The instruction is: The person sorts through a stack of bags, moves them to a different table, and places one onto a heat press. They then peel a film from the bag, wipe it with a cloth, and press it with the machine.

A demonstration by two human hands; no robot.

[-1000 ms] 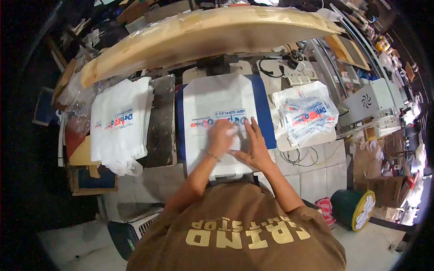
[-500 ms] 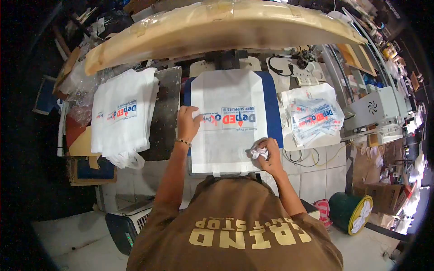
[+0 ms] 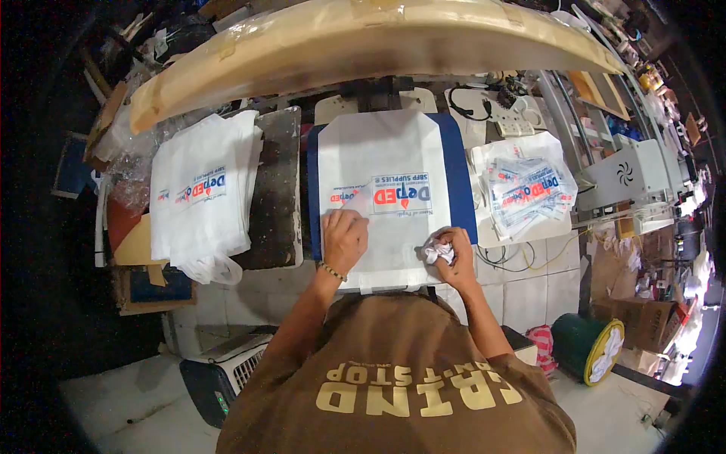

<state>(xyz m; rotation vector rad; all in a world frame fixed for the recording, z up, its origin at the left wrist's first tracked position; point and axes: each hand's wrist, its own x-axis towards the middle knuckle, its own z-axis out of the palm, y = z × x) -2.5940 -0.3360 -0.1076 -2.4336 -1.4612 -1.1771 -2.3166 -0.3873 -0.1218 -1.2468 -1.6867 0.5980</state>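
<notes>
A white bag (image 3: 378, 253) with a red and blue printed logo (image 3: 401, 197) lies flat on the blue pad (image 3: 459, 181) in front of me. My left hand (image 3: 345, 238) is over the bag's lower left, its fingers curled and pinched at the edge of a clear film (image 3: 363, 203) that lifts off the print. The fingertips are partly hidden. At the bag's lower right, my right hand (image 3: 457, 257) is closed around a crumpled white cloth (image 3: 437, 251), resting against the bag.
A stack of printed white bags (image 3: 200, 219) lies to the left on a dark board (image 3: 278, 189). Printed clear sheets (image 3: 529, 189) are piled on the right. A large tan padded panel (image 3: 363, 45) overhangs the back; a green bin (image 3: 578, 344) stands low right.
My left hand has moved right and toward me from the bag's left edge, its fingers now curled. The film's left part has lifted. My right hand stays nearly in place with the cloth.
</notes>
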